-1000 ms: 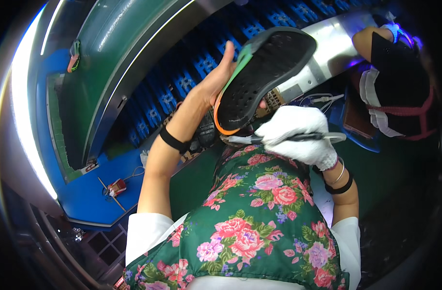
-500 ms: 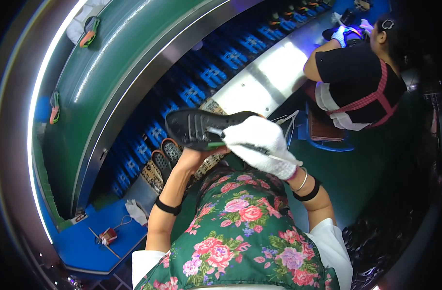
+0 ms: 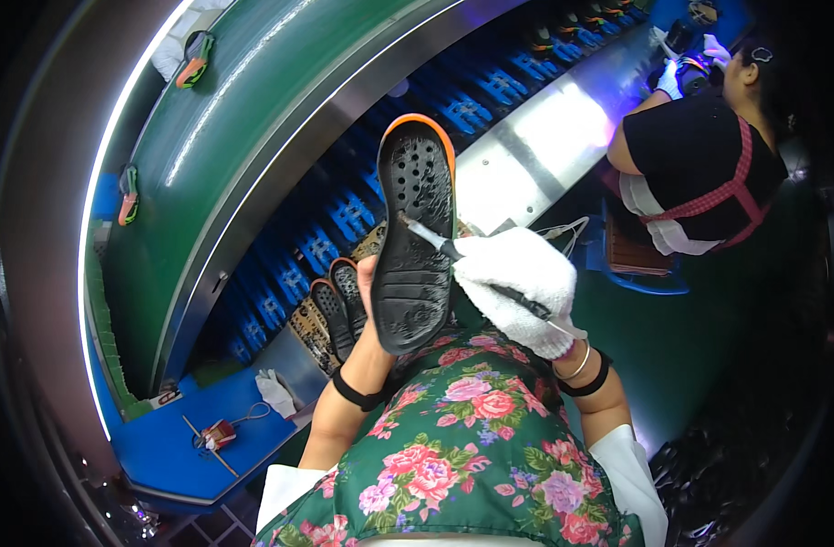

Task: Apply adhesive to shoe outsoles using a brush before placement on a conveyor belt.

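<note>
A black shoe sole with an orange rim stands nearly upright before me, its holed and ridged face toward me and shiny wet in patches. My left hand, bare, grips it from behind near the lower end; most of its fingers are hidden. In a white knit glove, my right hand is closed on a thin brush with a dark handle and metal collar. The brush tip meets the sole just below its holes. Two more black soles with orange rims lie on a speckled board to the left.
A green conveyor belt curves along the left, carrying shoes. Beside it runs a lower line of blue holders. A co-worker sits at the metal ledge, near a blue stool. A white glove lies by the blue table.
The sole has swung from lying sideways to nearly upright, its holed end now pointing away from me. The brush tip has moved from the ridged part to just below the holes.
</note>
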### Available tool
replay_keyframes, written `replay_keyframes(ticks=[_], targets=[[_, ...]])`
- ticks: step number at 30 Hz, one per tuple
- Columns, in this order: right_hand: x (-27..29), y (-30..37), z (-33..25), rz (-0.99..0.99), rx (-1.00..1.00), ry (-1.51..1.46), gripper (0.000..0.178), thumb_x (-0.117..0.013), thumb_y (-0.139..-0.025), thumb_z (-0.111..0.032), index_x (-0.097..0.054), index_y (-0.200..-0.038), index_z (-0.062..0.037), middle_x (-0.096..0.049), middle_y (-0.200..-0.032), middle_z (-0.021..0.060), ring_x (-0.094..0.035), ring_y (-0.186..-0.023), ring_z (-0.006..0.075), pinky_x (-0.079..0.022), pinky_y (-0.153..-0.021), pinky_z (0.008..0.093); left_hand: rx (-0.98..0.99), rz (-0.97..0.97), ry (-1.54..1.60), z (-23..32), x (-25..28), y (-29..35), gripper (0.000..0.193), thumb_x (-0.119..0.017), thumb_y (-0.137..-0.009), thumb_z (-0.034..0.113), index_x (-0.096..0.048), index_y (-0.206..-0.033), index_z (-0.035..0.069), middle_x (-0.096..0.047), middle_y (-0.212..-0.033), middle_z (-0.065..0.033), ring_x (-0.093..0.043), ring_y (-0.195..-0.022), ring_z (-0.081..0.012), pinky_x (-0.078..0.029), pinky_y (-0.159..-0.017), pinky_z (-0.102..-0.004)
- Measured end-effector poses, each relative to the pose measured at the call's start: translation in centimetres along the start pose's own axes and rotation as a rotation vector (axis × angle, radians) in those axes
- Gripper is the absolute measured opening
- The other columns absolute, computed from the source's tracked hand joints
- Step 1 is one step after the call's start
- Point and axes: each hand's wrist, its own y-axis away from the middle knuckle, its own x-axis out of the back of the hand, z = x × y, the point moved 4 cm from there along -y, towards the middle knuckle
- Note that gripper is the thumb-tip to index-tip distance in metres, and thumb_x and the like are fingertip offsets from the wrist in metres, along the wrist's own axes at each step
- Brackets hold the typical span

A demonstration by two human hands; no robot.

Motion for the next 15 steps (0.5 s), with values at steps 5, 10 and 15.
replay_keyframes(ticks=[5,10,15], targets=[[0.0,-1.2,-0.5,0.012,-0.015,0.003,0.021,-0.082,-0.073,0.005,-0.077,-0.090,-0.0062,-0.076,-0.092,0.0109,-0.073,-0.084,0.0267,-0.058,-0.076,0.0359,-0.175,-0.037,-0.188,-1.8,-0.9,-1.9,0.097,-0.057,-0.092,0.070,-0.028,-0.160,0.008,-0.035,-0.162,-0.0182,-0.049,-0.138,-0.0351,-0.045,-0.113,-0.0545],[0.1,-2.5,-1.0,0.005,0.099,0.146,0.021,-0.080,-0.075,-0.002,-0.079,-0.095,-0.0078,-0.077,-0.101,0.0119,-0.074,-0.092,0.0286,-0.057,-0.084,0.0389,-0.044,-0.028,0.075,-3.5,-1.6,-1.6,0.092,-0.053,-0.092,0.073,-0.034,-0.158,0.012,-0.042,-0.159,-0.0158,-0.045,-0.142,-0.0376,-0.032,-0.120,-0.0593],[-0.3,-3.4,-1.1,0.037,0.182,0.186,0.027,-0.079,-0.075,-0.003,-0.079,-0.102,-0.0066,-0.077,-0.106,0.0118,-0.074,-0.093,0.0268,-0.056,-0.084,0.0389,-0.015,0.025,0.063,-4.0,0.0,-0.8,0.091,-0.052,-0.092,0.073,-0.037,-0.157,0.012,-0.046,-0.156,-0.0162,-0.045,-0.142,-0.0370,-0.032,-0.120,-0.0582]])
